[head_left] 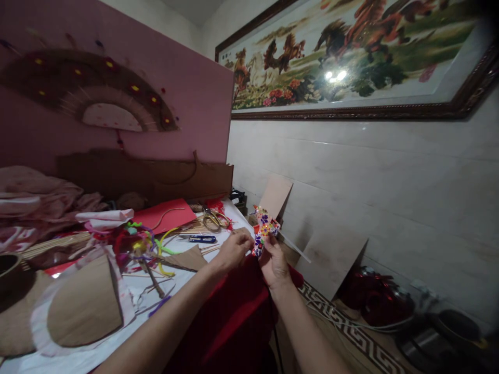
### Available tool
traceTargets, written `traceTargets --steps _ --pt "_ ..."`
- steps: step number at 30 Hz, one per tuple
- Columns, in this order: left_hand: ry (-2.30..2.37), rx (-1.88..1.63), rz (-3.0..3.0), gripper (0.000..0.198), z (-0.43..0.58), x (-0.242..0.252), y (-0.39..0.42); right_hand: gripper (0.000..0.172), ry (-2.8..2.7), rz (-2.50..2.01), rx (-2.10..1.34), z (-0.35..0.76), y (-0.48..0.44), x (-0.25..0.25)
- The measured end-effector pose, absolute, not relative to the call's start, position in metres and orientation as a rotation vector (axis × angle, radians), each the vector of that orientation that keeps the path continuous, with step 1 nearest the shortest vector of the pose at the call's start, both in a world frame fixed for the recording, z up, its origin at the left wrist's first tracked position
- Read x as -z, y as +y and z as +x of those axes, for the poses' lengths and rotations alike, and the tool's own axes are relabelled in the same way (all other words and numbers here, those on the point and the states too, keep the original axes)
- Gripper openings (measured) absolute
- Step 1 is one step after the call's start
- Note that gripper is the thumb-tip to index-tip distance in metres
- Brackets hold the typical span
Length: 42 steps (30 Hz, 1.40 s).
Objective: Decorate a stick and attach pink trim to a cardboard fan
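Note:
My right hand [275, 261] is closed on a small floral-patterned fabric piece [266, 228], white with purple, red and orange flowers. The thumb lies across its lower front, and some of the piece is hidden by the fingers. Close by on the left, my left hand [236, 248] has its fingers pinched together at the edge of the fabric; what lies between the fingertips is too small to make out. Both hands are above a red cloth [226, 317] over my lap, at the right edge of the table.
On the white-covered table lie blue thread snips [198, 239], gold-handled scissors [212, 220], red paper [166, 214], a cardboard half-round [86, 301] and coloured pipe cleaners [167, 250]. Behind stands a pink board [202, 114] bearing a fan. Boards [331, 262] lean against the right wall.

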<state>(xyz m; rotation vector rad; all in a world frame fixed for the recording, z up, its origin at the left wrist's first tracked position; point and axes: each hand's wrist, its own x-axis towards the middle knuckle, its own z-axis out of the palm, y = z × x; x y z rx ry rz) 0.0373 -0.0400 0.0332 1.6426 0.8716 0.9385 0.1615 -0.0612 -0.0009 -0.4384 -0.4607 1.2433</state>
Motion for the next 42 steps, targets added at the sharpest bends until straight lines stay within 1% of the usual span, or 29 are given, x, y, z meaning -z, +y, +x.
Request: traceTargets --steps 3,8,13,16,20,28,33,42 --pt "0.834 -0.815 1.616 0.017 0.037 -0.032 -0.043 0.023 -0.519 -0.431 -1.257 0.163 -0.061 0.001" --pt "0.815 -0.731 1.522 0.026 0.035 -0.035 -0.043 0.021 -0.536 -0.433 -1.269 0.163 -0.060 0.003" --pt "0.865 -0.731 1.414 0.030 0.032 -0.038 -0.043 0.020 -0.562 -0.446 -1.312 0.162 -0.064 0.001" --pt "0.841 -0.726 1.389 0.029 0.029 -0.040 -0.044 0.018 -0.611 -0.446 -1.344 0.161 -0.068 -0.002" --pt "0.805 -0.773 1.391 0.027 0.027 -0.043 -0.041 0.021 -0.637 -0.453 -1.343 0.161 -0.070 -0.002" --pt "0.767 -0.963 1.367 0.037 0.036 -0.048 -0.041 0.020 -0.619 -0.468 -1.303 0.157 -0.066 -0.001" --pt "0.795 -0.975 1.325 0.035 0.033 -0.044 -0.041 0.023 -0.683 -0.449 -1.377 0.156 -0.069 -0.002" --pt "0.744 -0.909 1.203 0.026 0.026 -0.036 -0.034 0.028 -0.698 -0.457 -1.396 0.155 -0.071 -0.005"
